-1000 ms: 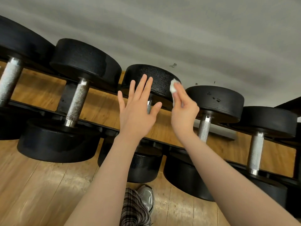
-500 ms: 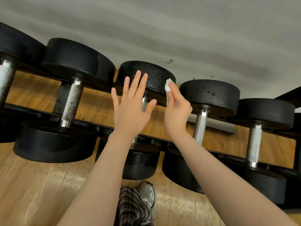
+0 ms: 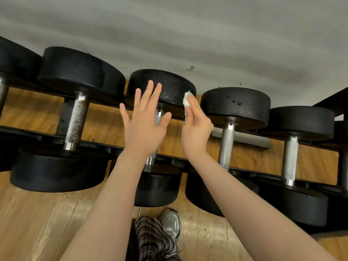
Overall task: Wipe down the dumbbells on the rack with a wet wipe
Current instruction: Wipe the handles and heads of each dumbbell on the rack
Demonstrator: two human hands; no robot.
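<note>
**Wipe at the right rim of the middle dumbbell**

The right hand (image 3: 195, 127) pinches a balled wet wipe (image 3: 187, 99) against the right edge of the middle dumbbell (image 3: 165, 85) — its far head, just left of the hand. The handle's long axis runs near to far across the rack (image 3: 22, 129). The left hand (image 3: 144, 125), fingers spread flat, is nearer the head's face. No legible writing or brand shows.

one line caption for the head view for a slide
Right hand presses a wet wipe to a racked dumbbell; left hand open.
</note>
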